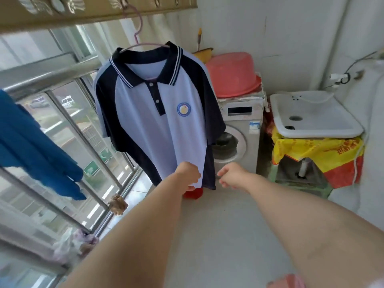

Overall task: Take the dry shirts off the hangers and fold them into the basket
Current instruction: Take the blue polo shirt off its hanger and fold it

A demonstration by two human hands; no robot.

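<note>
A light blue polo shirt (153, 123) with a navy collar and sleeves hangs on a pink hanger (136, 34) hooked into the drying rail (89, 9) overhead. My left hand (188, 175) grips the shirt's bottom hem at the front. My right hand (231, 176) hovers just right of the hem, fingers loosely curled, holding nothing. A dark blue garment (31, 146) hangs at the far left. No basket is clearly in view.
A washing machine (239, 140) stands behind the shirt with a pink basin (232, 75) upside down on top. A white sink (313, 115) sits at right over a yellow-red cloth. Window bars (68, 121) run along the left. A red object (194, 193) lies on the floor under the hem.
</note>
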